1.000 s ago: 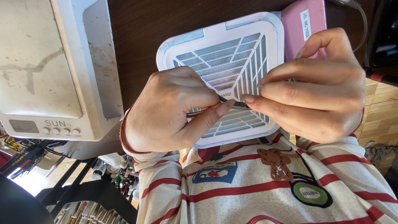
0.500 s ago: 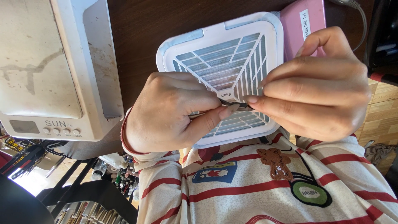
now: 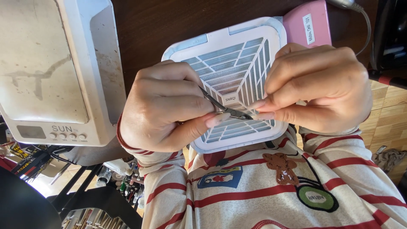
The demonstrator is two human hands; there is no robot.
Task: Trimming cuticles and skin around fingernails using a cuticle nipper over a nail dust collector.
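- The small metal nipper [image 3: 224, 108] sat at the centre of the frame, between both hands, its tip touching a fingertip of the right hand [image 3: 318, 87].
- The left hand [image 3: 169, 108] was closed around its handles, probably to steady the cut.
- The right hand was curled, holding nothing else.
- Both hovered over the white vent-grid box [image 3: 231, 55], likely so that dust falls there.
- A white lamp unit [image 3: 55, 68] stood at the upper left.

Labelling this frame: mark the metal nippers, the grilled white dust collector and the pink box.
metal nippers [image 3: 222, 107], head view, on the crossed arms.
grilled white dust collector [image 3: 237, 63], head view, on its grille.
pink box [image 3: 296, 27], head view, on its top face.
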